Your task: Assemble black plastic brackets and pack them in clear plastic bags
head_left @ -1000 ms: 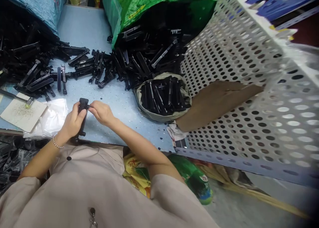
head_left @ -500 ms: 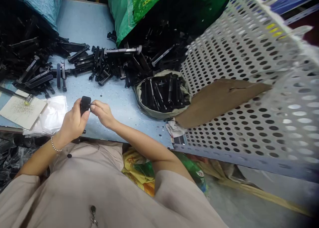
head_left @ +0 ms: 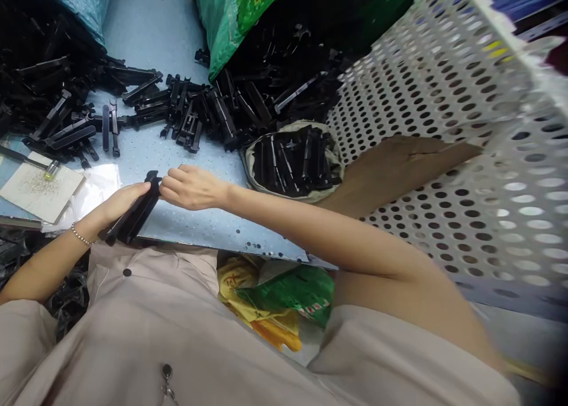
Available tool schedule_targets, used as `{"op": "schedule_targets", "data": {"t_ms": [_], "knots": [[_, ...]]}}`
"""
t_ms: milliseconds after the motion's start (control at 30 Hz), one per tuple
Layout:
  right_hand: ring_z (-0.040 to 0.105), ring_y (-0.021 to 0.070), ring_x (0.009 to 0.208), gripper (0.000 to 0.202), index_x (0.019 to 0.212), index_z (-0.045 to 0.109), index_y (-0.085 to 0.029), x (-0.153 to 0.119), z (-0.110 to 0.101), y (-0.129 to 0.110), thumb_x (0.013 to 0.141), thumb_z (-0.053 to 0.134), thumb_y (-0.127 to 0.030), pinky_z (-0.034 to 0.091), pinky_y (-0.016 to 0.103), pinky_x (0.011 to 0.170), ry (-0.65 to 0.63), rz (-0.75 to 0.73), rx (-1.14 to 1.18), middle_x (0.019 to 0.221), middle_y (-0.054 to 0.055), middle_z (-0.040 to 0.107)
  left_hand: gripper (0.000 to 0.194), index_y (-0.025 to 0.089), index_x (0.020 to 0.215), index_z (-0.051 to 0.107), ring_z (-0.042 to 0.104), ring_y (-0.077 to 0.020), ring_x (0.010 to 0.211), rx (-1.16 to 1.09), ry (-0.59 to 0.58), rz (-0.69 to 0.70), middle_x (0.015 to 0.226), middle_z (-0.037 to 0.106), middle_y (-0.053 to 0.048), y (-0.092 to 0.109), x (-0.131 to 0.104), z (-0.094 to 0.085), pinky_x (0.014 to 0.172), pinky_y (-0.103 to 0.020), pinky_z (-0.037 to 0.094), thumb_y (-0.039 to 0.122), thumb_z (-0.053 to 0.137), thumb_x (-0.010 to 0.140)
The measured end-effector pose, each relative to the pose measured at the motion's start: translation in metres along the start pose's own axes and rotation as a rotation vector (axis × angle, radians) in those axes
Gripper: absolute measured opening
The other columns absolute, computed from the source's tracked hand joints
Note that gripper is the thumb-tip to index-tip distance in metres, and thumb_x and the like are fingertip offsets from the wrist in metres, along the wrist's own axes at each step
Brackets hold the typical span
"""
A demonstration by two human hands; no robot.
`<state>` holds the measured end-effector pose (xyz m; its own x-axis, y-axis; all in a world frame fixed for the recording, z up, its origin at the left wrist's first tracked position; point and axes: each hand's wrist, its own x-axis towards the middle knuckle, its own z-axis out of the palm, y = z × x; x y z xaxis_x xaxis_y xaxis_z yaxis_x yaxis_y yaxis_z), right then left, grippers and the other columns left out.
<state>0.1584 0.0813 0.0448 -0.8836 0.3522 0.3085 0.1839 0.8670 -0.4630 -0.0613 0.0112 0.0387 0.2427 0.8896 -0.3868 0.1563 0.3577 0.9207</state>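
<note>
My left hand (head_left: 120,205) is closed around a long black plastic part (head_left: 141,215), which slants over the table's front edge with its near end close to my shirt. At the part's far end, the curled fingers of my right hand (head_left: 191,187) press against it. Whether a smaller piece sits between those fingertips is hidden. Beyond my hands lies a loose pile of similar black parts (head_left: 177,107) on the blue tabletop (head_left: 204,222). To the right of my right hand stands a cloth-rimmed round container (head_left: 293,188) filled with more of them.
A green sack (head_left: 222,33) spills black parts at the back, and a blue sack (head_left: 82,6) stands at back left. A perforated grey panel (head_left: 444,92) with brown cardboard (head_left: 399,163) bounds the right. A pale board (head_left: 39,187) and clear plastic bags (head_left: 104,184) lie left.
The black part has tilted from end-on to lengthwise in my left hand. My right hand has turned, its forearm swinging up and outward, and its fingers now lie curled at the part's far end.
</note>
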Motion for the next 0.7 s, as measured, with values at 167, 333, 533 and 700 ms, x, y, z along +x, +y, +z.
{"op": "schedule_targets", "data": {"t_ms": [167,333,533,700], "knots": [[0.044,0.0174,0.067,0.049,0.073,0.054,-0.023,-0.004,0.009,-0.007,0.105,0.039,-0.057,0.037,0.033,0.061,0.015,-0.038,-0.125,0.069,0.003,0.050,0.048,0.016,0.080,0.069,0.063,-0.0240,0.081,0.027,-0.013,0.030,0.077,0.069,-0.007,-0.004,-0.008,0.006,0.077,-0.038,0.052,0.060,0.056,0.093],[0.046,0.0170,0.067,0.050,0.080,0.056,-0.018,-0.014,0.027,-0.005,0.109,0.029,-0.048,0.032,0.030,0.057,0.132,0.025,-0.385,0.072,0.005,0.054,0.042,0.018,0.111,0.063,0.064,-0.0235,0.093,0.241,0.205,0.191,0.095,0.069,-0.006,-0.007,-0.025,0.022,0.089,-0.038,0.050,0.053,0.043,0.102],[0.049,0.0176,0.070,0.052,0.082,0.058,-0.017,-0.012,0.028,-0.003,0.109,0.026,-0.047,0.033,0.031,0.058,0.197,0.077,-0.359,0.073,0.005,0.054,0.051,0.016,0.136,0.050,0.067,-0.0271,0.098,0.397,0.294,0.330,0.109,0.071,-0.012,-0.012,-0.030,0.033,0.086,-0.040,0.052,0.054,0.039,0.103],[0.046,0.0146,0.062,0.061,0.077,0.053,-0.019,-0.004,0.030,-0.019,0.105,0.022,-0.064,0.037,0.029,0.058,0.342,0.298,0.179,0.067,0.002,0.049,0.063,0.014,0.149,0.032,0.066,-0.0293,0.113,0.510,0.437,0.595,0.133,0.062,-0.021,-0.030,-0.018,0.043,0.090,-0.042,0.053,0.055,0.040,0.102]]}}
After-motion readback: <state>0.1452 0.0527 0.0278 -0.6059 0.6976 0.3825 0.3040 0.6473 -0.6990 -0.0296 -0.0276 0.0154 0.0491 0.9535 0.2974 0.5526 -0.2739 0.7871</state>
